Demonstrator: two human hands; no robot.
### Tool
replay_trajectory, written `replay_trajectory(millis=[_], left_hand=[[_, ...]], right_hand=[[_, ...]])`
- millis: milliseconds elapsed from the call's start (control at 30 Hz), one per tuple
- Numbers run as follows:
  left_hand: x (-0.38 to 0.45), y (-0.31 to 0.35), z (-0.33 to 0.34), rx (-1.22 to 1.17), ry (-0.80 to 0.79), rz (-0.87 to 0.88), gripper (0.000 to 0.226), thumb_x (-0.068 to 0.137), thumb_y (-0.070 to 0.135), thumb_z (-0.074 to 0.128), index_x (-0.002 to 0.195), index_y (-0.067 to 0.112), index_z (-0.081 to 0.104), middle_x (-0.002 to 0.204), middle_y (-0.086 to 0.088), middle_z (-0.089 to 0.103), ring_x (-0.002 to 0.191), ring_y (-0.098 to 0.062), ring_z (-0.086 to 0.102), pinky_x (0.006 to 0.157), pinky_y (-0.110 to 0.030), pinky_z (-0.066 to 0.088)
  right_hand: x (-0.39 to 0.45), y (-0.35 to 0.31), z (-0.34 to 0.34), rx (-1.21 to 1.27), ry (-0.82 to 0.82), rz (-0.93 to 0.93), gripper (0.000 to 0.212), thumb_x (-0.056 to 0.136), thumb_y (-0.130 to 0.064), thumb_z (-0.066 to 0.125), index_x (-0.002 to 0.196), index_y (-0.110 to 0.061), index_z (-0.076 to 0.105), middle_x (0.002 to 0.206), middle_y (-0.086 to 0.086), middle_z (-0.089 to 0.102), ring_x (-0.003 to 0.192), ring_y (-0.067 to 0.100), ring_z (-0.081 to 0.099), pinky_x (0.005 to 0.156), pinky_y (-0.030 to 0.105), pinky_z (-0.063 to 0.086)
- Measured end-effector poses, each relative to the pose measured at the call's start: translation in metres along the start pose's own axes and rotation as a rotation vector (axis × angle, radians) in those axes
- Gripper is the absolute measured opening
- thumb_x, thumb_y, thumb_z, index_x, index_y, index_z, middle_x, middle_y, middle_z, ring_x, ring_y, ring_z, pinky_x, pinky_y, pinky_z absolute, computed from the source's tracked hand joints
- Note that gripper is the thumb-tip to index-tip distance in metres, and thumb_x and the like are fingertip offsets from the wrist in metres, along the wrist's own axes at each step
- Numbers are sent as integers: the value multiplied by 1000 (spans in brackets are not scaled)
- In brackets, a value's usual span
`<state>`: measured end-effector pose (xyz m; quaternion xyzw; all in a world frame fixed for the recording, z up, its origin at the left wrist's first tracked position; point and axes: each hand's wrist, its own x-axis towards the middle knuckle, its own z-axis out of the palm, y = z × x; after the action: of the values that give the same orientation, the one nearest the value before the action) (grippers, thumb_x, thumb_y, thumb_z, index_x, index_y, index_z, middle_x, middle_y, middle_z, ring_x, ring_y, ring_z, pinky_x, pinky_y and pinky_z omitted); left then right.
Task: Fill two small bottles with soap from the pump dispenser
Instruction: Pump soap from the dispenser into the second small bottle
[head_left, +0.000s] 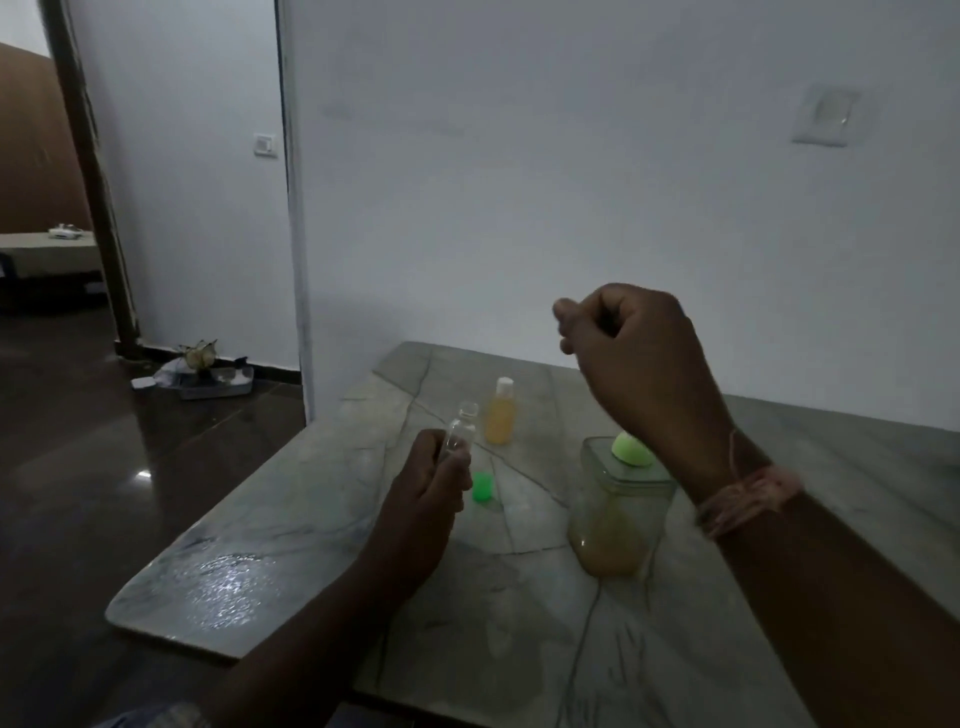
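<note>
My left hand (423, 499) grips a small clear bottle (460, 428), uncapped and with nothing visible inside, tilted a little to the right above the marble table (291, 545). Its green cap (483, 486) lies on the table just right of that hand. A second small bottle (500, 413) with orange soap and a white cap stands upright behind. The clear soap dispenser (615, 512), holding yellowish soap with a green top (631, 449), stands at centre right. My right hand (631, 358) hovers loosely curled above the dispenser top and holds nothing visible.
The white wall runs close behind the table. The table's left edge drops to a dark floor. A tray of clutter (208, 374) lies on the floor by the doorway at the left. The room is dim.
</note>
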<state>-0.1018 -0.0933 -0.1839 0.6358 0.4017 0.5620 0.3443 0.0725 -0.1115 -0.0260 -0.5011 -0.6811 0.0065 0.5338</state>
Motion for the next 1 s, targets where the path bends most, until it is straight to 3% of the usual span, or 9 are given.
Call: replay_trajectory(millis=[200,333,400,500,567,633,733,867,1000], left_hand=[[0,11,23,149,-197,129,25,102,45,38,103,26,53,86,13,62,69,-5,59,61,-23,49],[6,23,41,210,-318,175,23,102,44,40,116,31,53,89,10,63,76,-6,61,64,-20,53],[10,24,47,199,-322,173,23,102,43,42,117,30,55,83,10,60,73,-5,59,62,-21,52],[15,18,49,81,-278,159,25,98,52,45,111,34,58,78,3,61,66,-5,56,60,-26,50],[17,16,49,32,-255,167,27,95,53,46,109,34,59,75,5,59,65,-5,54,58,-24,49],[17,16,48,24,-243,194,29,95,51,47,113,31,60,73,8,58,64,-4,53,58,-22,48],[17,17,49,39,-227,230,33,95,50,47,116,28,60,74,11,59,64,-3,55,58,-20,47],[16,16,50,111,-210,245,30,98,46,47,118,26,59,81,20,61,71,-3,58,61,-16,46],[18,16,51,119,-200,238,31,99,43,47,120,26,60,87,22,63,77,-2,60,63,-15,47]], right_hand=[[18,70,-11,-103,-91,357,49,88,-47,52,68,-7,72,69,5,72,67,21,67,74,41,57],[12,81,0,181,-238,663,53,96,-45,45,77,-4,72,77,12,75,58,19,63,63,30,52],[10,81,4,273,-244,671,57,98,-45,41,77,-1,70,75,16,74,58,23,63,68,35,54],[8,82,8,301,-164,640,59,99,-45,39,70,-4,70,70,13,73,59,22,64,62,33,52],[7,84,11,284,-112,626,59,97,-46,40,63,-8,69,69,12,73,59,22,64,57,30,49],[7,85,15,261,-87,617,59,96,-48,40,62,-10,70,68,11,73,64,26,68,62,34,52],[6,81,21,260,-75,598,58,96,-48,41,66,-9,72,68,8,73,71,27,70,73,38,55],[5,75,24,242,-86,575,53,96,-43,41,71,-9,72,74,6,73,74,24,67,66,29,49],[6,74,23,244,-139,576,46,95,-37,43,71,-10,71,76,5,73,72,22,65,64,30,49]])
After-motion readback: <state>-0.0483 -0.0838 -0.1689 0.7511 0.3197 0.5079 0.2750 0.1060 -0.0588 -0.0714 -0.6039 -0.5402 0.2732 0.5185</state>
